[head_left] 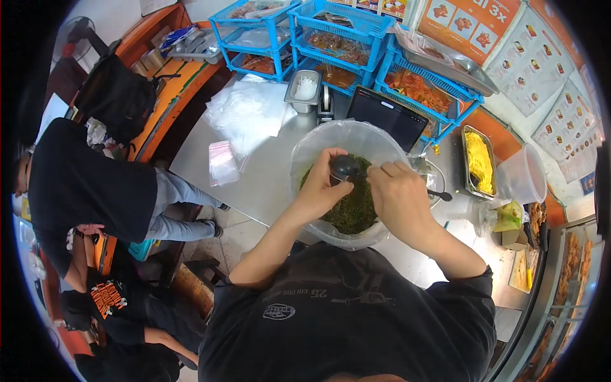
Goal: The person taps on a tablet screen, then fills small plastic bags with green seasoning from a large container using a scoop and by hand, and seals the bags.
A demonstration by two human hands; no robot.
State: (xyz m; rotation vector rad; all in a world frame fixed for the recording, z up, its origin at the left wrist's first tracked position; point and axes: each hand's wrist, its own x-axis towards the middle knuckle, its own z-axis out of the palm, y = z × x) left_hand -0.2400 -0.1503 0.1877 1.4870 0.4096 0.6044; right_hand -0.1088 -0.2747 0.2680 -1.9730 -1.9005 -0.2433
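A large clear plastic tub (305,149) stands on the metal table, with a dark green chopped or shredded food (353,210) inside. Over the tub, my left hand (323,188) is curled round something by the bowl of a black ladle (344,167); what lies within its fingers is partly hidden. My right hand (400,197) is closed beside it, with its fingers round what looks like the ladle's handle. Another black utensil end (440,195) sticks out to the right of my right hand.
Blue baskets (289,48) of packed food, a metal container (304,89), a tablet (388,118) and plastic bags (248,111) lie beyond the tub. A yellow food tray (478,162) is at right. People in black shirts (95,191) are at left.
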